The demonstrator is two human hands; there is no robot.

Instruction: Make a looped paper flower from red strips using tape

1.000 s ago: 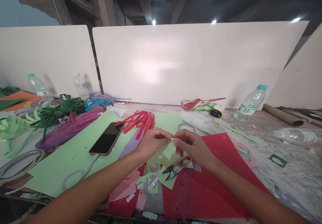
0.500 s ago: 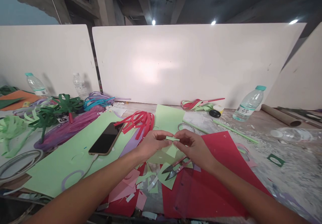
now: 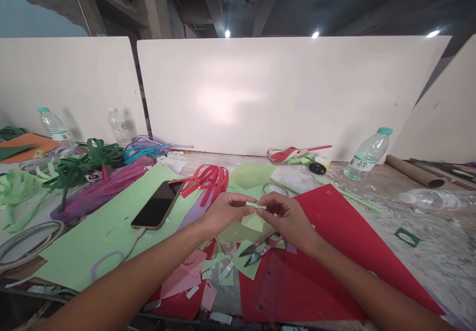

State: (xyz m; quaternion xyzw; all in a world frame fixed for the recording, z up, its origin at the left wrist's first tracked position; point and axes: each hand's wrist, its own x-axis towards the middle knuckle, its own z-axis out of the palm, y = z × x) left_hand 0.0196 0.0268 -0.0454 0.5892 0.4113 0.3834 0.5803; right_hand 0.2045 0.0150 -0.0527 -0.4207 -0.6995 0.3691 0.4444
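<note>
My left hand [image 3: 226, 213] and my right hand [image 3: 284, 218] meet at the middle of the table, both closed. Between their thumbs and fingertips they pinch a small piece of light green paper [image 3: 254, 221], its upper edge bent over. Just below my right hand lies a pair of scissors [image 3: 256, 252] with its blades pointing left, on a light green scrap. A red sheet of paper [image 3: 334, 266] spreads under my right forearm, with a clear ruler [image 3: 270, 286] over its left part. Behind the hands lies a light green sheet [image 3: 249, 175].
A phone [image 3: 158, 206] on a cable rests on a large green sheet [image 3: 89, 237] at left. Red paper loops [image 3: 210, 177], a tape roll [image 3: 275, 189] and a water bottle [image 3: 368, 155] stand farther back. Paper scraps [image 3: 186, 271] litter the front. White boards [image 3: 290, 93] close off the back.
The red sheet has shifted, its right side now reaching farther right over the pink scraps. The light green sheet behind the hands has curled. Both hands keep their pinch on the green paper.
</note>
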